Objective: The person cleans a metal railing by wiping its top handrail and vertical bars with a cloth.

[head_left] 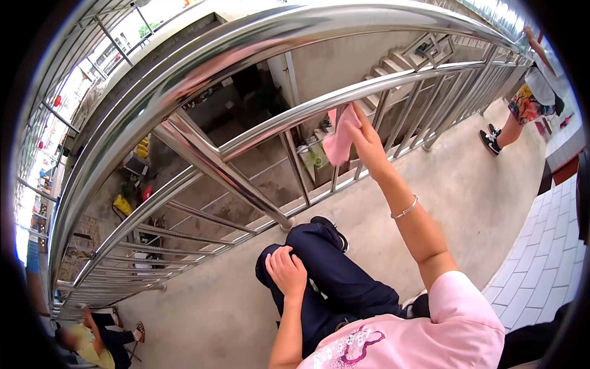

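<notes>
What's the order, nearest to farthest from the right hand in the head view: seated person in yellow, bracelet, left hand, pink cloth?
From the right hand:
1. Pink cloth: in its fingers, at the railing.
2. Bracelet: right side, below it.
3. Left hand: resting lower left.
4. Seated person in yellow: far lower-left corner.

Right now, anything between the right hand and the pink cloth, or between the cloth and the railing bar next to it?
Nothing visible in either gap. The right hand grips the pink cloth directly. The cloth overlaps the thin upright bar just below the middle rail; can't tell if they touch.
</notes>
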{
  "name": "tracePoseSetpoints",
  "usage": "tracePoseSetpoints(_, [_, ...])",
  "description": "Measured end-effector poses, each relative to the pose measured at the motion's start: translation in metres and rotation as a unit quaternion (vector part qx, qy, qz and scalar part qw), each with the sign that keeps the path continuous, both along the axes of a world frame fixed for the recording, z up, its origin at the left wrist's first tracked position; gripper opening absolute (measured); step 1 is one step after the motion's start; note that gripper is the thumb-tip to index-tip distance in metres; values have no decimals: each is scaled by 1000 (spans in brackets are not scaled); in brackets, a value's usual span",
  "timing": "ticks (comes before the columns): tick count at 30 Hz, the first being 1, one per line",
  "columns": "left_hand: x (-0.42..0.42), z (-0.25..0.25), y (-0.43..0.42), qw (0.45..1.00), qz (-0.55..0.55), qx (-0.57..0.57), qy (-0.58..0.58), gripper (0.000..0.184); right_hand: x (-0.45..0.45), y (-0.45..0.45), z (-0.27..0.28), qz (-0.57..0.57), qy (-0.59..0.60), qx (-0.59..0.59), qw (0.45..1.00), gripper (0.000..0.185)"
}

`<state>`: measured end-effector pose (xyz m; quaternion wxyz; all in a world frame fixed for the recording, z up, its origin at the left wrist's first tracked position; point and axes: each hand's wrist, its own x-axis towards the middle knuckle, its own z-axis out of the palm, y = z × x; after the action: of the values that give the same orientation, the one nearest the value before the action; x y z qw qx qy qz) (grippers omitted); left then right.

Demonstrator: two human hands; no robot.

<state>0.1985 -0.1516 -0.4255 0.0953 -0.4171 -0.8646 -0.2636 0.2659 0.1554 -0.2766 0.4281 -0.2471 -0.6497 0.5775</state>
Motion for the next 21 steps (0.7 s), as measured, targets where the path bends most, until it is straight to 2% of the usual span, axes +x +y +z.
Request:
tracePoseSetpoints(1, [1,1,0,1000,3,-2,3,22,1,-9,8,2,-24,5,1000,67])
tracePoseSetpoints(5, [0,2,3,1000,9,-6,4,22,16,-2,-2,52,-42,-4,998,75])
tracePoseSetpoints(7, [-1,2,5,1000,10,-13,4,22,24,9,-6,56,-105,66,991,77])
tracePoseSetpoints(11, [-3,2,8,1000,7,-24,9,20,18,28,-1,2,-155,61,986,59])
tracePoseSetpoints(12, [-4,2,8,1000,8,-26,12,20,9,32,-4,-22,-114,50,992,49])
tracePoseSetpoints(13, [-4,3,8,999,10,-30,11,20,4,36,-6,-20,-115,47,992,49])
tracePoseSetpoints(15, [-3,4,9,999,10,-29,11,20,-10,35,-8,-51,-132,145,979,37])
tracePoseSetpoints(17, [-3,4,10,999,11,-32,11,20,-20,32,-20,-69,-96,117,986,35])
tracePoseSetpoints(19, [-3,4,11,999,15,-30,10,20,-24,28,-33,-142,-89,175,970,33])
tracePoseSetpoints(21, [-3,2,11,999,15,-30,11,20,-27,27,-52,-150,-86,160,972,33])
